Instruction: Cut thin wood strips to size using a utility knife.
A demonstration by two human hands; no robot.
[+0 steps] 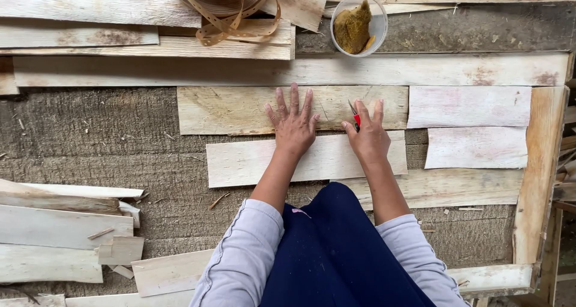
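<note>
- Your left hand [293,124] lies flat and open, fingers spread and pointing away from you, palm down across the seam between two pale wooden boards.
- The upper board [240,109] runs left to right, its long axis across your view; your fingertips rest on it.
- The lower board [246,163] also runs left to right, just below the upper one and shifted a little to the right; the heel of your left hand sits on its top edge.
- Your right hand [367,136] is closed around a small cutter with a red handle [356,120]; its thin blade points up and slightly left, away from you, with the tip over the upper board.
- The cutter's long axis runs nearly front to back, crossing the grain of the boards.
- Two more short pale boards [471,124] lie stacked one above the other to the right of your hands, both also lying left to right.
- One round clear bowl [360,24] stands at the far side, well beyond your right hand, holding one brownish-yellow lump.
- One coil of tan strapping [231,7] sits at the far left of the bowl, on longer planks.
- A pile of wood offcuts [60,235] lies near your left elbow, well apart from both hands.
- All of this rests on a rough grey-brown table [108,139].
</note>
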